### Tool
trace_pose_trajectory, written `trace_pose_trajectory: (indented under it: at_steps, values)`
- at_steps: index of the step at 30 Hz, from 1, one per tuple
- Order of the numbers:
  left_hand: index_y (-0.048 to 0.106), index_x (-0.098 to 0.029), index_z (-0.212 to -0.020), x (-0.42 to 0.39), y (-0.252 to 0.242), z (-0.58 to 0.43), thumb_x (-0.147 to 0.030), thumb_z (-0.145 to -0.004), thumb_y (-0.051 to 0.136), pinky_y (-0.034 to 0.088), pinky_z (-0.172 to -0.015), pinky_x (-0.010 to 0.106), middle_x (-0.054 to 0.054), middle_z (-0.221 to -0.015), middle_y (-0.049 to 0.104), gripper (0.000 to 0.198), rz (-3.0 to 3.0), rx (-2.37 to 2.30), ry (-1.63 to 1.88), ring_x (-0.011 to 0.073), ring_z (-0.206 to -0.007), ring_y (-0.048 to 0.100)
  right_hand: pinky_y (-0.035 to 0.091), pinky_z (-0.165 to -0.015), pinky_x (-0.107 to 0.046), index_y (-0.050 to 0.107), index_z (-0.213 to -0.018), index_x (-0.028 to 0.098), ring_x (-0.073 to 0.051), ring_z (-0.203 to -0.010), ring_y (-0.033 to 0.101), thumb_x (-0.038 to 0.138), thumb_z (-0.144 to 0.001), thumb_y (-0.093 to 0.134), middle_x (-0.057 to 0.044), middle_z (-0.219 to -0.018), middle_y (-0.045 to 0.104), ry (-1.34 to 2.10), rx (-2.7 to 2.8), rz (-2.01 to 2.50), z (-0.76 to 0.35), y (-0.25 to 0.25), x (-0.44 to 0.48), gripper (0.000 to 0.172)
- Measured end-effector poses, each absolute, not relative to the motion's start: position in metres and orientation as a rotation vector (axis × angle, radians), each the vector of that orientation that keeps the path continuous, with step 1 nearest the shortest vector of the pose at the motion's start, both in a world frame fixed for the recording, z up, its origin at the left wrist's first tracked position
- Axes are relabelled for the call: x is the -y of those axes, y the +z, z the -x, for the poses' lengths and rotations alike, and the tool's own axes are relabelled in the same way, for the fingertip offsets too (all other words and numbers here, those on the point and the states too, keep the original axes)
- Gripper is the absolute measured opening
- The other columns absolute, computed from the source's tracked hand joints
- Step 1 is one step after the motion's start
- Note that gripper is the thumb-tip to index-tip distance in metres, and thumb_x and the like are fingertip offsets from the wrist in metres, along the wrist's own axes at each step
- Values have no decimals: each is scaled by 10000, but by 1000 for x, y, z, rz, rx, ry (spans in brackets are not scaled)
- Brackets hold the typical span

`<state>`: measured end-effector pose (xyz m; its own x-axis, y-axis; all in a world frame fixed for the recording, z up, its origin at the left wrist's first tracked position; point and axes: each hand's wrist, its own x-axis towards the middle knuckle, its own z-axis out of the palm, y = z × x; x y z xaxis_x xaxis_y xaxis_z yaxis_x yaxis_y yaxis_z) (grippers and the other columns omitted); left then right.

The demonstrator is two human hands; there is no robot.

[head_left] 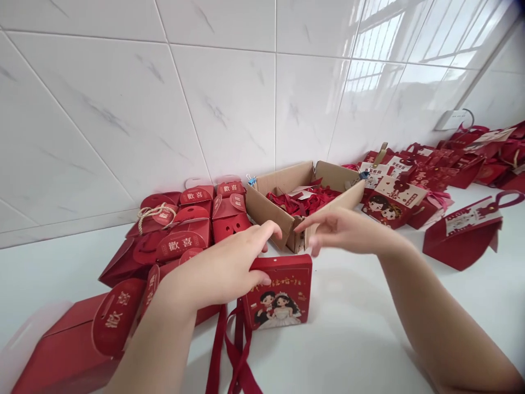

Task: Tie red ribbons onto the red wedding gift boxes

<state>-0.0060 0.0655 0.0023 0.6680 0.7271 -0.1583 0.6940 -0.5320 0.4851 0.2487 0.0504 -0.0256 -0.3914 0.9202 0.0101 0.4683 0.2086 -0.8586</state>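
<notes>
A red gift box with a cartoon bride and groom on its front stands upright on the white tabletop. My left hand is at its upper left corner, thumb over the front face and bent fingers above the top edge, with a gap between them. Whether the thumb presses on the box I cannot tell. My right hand hovers above and right of the box, index finger stretched out and thumb apart, with nothing in it. Dark red ribbon trails over the table at the box's left side.
Behind my hands, an open cardboard box holds red ribbons; clips grip its corners. Several red boxes crowd the left. More red gift bags line the tiled wall at right, with a single bag nearer.
</notes>
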Motion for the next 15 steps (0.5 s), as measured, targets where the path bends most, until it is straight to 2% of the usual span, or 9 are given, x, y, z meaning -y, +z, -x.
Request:
trace_pose_trajectory:
  at_steps: [2,3,6,7,9,11,13,15]
  values:
    - [559,-313,-1058,-64,4,6,-266,-766,520,417,-611,236,-4,-1017,590,299,-2393,-1068,39,164,-756,583,510,-657,-306,673,-983,183,-212,-725,639,493,-858,588,-46,-717,666,721,1827,1321,-265,-24,-54,344]
    - [589,-300,-979,-63,5,7,-270,-774,512,418,-618,242,-6,-1002,589,221,-2405,-1061,15,160,-738,578,510,-709,-323,672,-958,188,-216,-766,637,470,-870,570,-53,-772,670,540,1762,1321,-274,-26,-58,312]
    - [635,-260,-834,-58,6,5,-295,-791,496,419,-618,254,7,-919,604,149,-2418,-1009,-19,162,-706,573,420,-951,-424,664,-1003,204,-262,-1056,560,295,-860,506,-70,-1104,620,141,1786,1392,-298,-37,-71,232]
    - [645,-247,-807,-57,6,4,-307,-790,498,420,-616,257,15,-881,614,160,-2409,-987,-21,170,-706,577,342,-1022,-477,655,-1049,212,-281,-1164,487,234,-831,476,-62,-1213,566,81,1870,1446,-304,-41,-75,283]
    - [659,-231,-771,-53,5,3,-336,-784,501,424,-609,265,28,-797,632,191,-2377,-973,-18,189,-704,591,206,-1084,-542,613,-1160,234,-297,-1251,397,169,-757,469,-42,-1313,494,96,2077,1553,-313,-48,-81,433]
    - [671,-228,-746,-50,5,2,-366,-775,505,424,-592,268,31,-740,641,218,-2348,-995,-2,200,-691,601,170,-1095,-537,621,-1152,256,-293,-1181,465,170,-735,504,-33,-1246,552,181,2221,1646,-317,-50,-82,441]
    - [681,-236,-724,-48,4,1,-393,-759,524,419,-574,264,28,-720,646,225,-2338,-1008,16,203,-686,607,233,-1060,-510,674,-1002,263,-278,-1012,563,193,-749,534,-28,-1064,641,218,2261,1728,-316,-49,-79,298]
    - [687,-239,-706,-46,4,-1,-413,-738,551,411,-562,257,23,-702,644,223,-2341,-995,24,201,-681,608,344,-958,-458,679,-855,245,-258,-888,587,200,-755,543,-22,-929,658,290,2273,1743,-313,-46,-76,175]
